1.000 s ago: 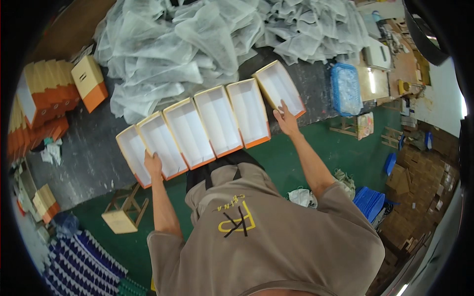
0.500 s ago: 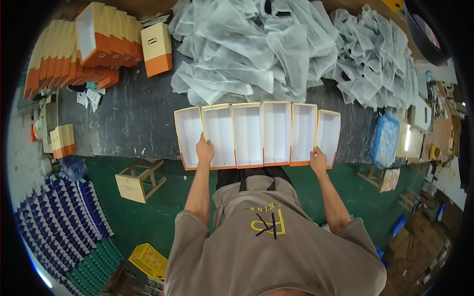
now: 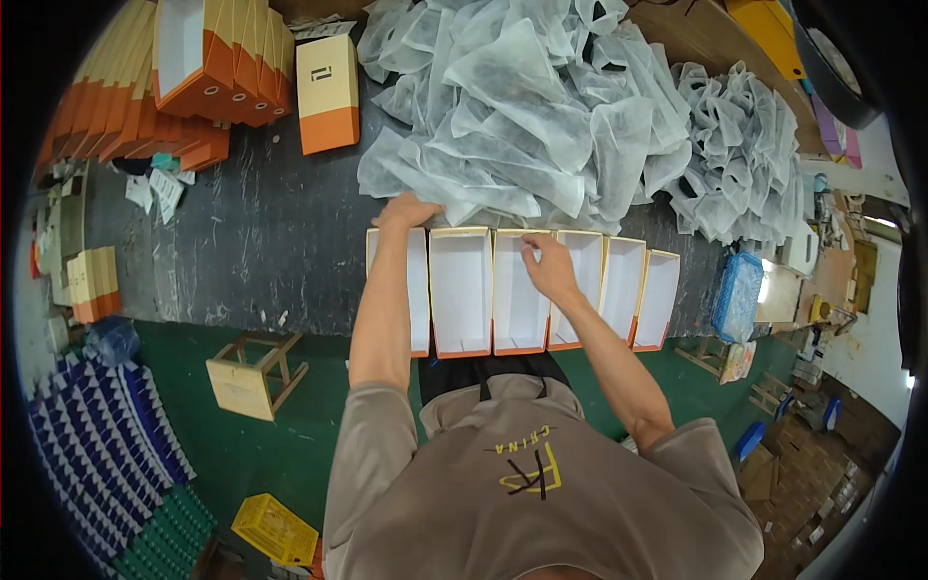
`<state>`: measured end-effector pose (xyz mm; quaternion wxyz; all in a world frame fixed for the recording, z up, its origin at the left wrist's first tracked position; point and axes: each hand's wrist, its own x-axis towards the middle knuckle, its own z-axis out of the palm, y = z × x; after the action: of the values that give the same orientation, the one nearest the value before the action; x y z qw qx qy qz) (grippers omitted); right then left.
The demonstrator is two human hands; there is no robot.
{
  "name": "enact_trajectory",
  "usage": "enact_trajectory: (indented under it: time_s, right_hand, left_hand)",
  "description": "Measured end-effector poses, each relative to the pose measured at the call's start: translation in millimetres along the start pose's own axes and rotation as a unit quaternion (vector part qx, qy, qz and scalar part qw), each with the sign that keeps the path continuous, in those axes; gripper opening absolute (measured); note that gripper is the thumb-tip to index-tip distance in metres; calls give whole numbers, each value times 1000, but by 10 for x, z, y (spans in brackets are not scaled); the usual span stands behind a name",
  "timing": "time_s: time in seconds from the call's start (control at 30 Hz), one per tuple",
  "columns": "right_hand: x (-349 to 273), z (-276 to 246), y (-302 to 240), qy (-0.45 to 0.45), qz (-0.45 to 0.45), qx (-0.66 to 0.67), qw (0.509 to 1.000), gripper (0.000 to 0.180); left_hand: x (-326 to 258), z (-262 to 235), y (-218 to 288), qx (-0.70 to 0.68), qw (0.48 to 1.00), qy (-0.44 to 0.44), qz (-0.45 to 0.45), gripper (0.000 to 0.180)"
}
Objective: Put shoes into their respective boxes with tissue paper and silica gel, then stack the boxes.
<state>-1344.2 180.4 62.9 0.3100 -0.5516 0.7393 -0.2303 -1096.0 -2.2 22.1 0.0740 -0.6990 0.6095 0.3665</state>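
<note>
Several open boxes (image 3: 459, 290) stand side by side in a row at the table's front edge. Their white insides face up, and their outsides are cream and orange. My left hand (image 3: 409, 210) is past the far end of the leftmost box, fingers stretched right, at the near edge of a heap of thin whitish see-through bags (image 3: 522, 126). Whether its fingertips touch a bag I cannot tell. Over the middle boxes, my right hand (image 3: 549, 264) hovers with fingers loosely bent and apart, nothing visible in it.
Stacked cream-and-orange boxes (image 3: 227, 68) fill the far left of the dark table (image 3: 261, 242), with a single box (image 3: 329, 97) beside them. A smaller bag pile (image 3: 739, 145) and a blue basket (image 3: 737, 295) are at right. A wooden stool (image 3: 251, 377) stands on the floor.
Both hands have left the ends of the box row. My left hand has moved away from me to the bags; my right hand has moved inward and away from me over the boxes.
</note>
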Motion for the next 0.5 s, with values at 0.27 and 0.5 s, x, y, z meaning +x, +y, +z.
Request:
enact_trajectory:
  time_s: [0.27,0.5]
  right_hand:
    - [-11,223,-46,85,81,64,991,23]
    - [63,394,-556,-74,305,373,873,45]
  left_hand:
    - [369,-479,-4,-198,968,-151,14,76]
    - [-104,-1252,-729,-495,864,-82,-38,42]
